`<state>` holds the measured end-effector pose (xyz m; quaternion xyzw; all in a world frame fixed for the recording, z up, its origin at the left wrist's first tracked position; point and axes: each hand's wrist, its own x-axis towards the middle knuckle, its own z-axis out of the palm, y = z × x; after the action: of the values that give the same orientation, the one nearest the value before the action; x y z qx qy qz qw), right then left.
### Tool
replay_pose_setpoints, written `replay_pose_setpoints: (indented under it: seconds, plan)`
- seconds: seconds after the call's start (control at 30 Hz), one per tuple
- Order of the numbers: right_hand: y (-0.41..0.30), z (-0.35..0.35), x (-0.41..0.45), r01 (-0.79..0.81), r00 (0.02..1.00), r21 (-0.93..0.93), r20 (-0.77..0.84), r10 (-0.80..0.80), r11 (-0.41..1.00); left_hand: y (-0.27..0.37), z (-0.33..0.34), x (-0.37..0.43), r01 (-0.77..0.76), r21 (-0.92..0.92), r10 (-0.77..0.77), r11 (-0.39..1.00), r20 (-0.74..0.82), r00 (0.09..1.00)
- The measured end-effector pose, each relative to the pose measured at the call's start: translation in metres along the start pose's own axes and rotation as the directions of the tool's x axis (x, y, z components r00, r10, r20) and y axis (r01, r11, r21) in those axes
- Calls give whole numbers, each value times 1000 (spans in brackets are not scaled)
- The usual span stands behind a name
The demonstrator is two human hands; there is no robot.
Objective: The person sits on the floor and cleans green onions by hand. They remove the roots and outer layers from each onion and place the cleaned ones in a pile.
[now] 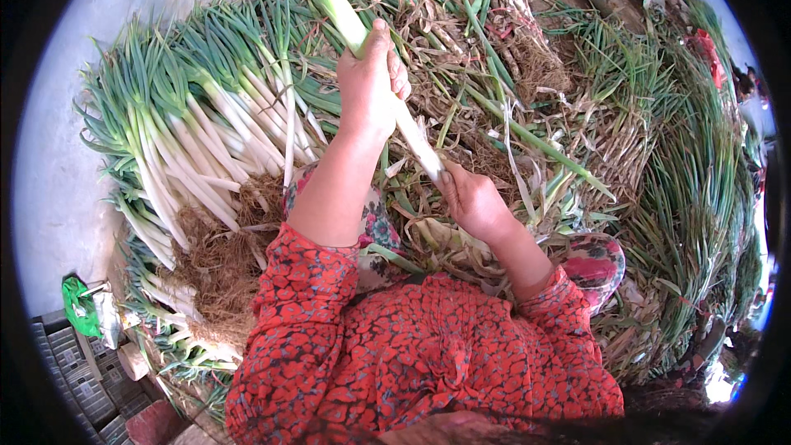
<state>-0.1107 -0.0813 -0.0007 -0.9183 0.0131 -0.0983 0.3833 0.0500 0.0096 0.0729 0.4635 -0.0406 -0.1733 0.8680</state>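
Note:
A long green onion (pixel 413 133) with a white stalk runs diagonally between my hands. My left hand (pixel 372 81) is closed around its upper part, where white turns to green. The fingers of my right hand (pixel 468 195) pinch its lower end, so the root end is mostly hidden. To the left, cleaned green onions (pixel 204 130) lie in a dense row, white stalks and brown roots (pixel 216 266) towards me. Dry peeled leaves (pixel 439 241) cover the ground below the held stalk. A loose green leaf (pixel 544 147) lies right of it.
Unpeeled green onions (pixel 692 198) are heaped along the right. A rooty bundle (pixel 537 68) lies ahead among dry leaves. A pale wall (pixel 62 154) bounds the left side, with a green plastic bag (pixel 80 307) near its foot and stacked grey crates (pixel 80 371) at lower left.

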Motion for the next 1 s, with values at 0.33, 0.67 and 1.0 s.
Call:
replay_pose_setpoints:
  seconds: [0.33, 0.67, 1.0]
  plan:
    - [22, -2, -8, -440, 839, 518, -54, 541, 734, 1, 6, -8, -14, -80, 35, 997, 276, 960]
    - [59, -116, -105, -181, 628, 949, -90, 773, 257, 39, -62, 46, -197, -152, 179, 969, -125, 976]
    - [3, -115, -119, -449, 848, 106, -262, 461, 887, 26, -65, 58, -15, -216, -20, 976, -161, 987]
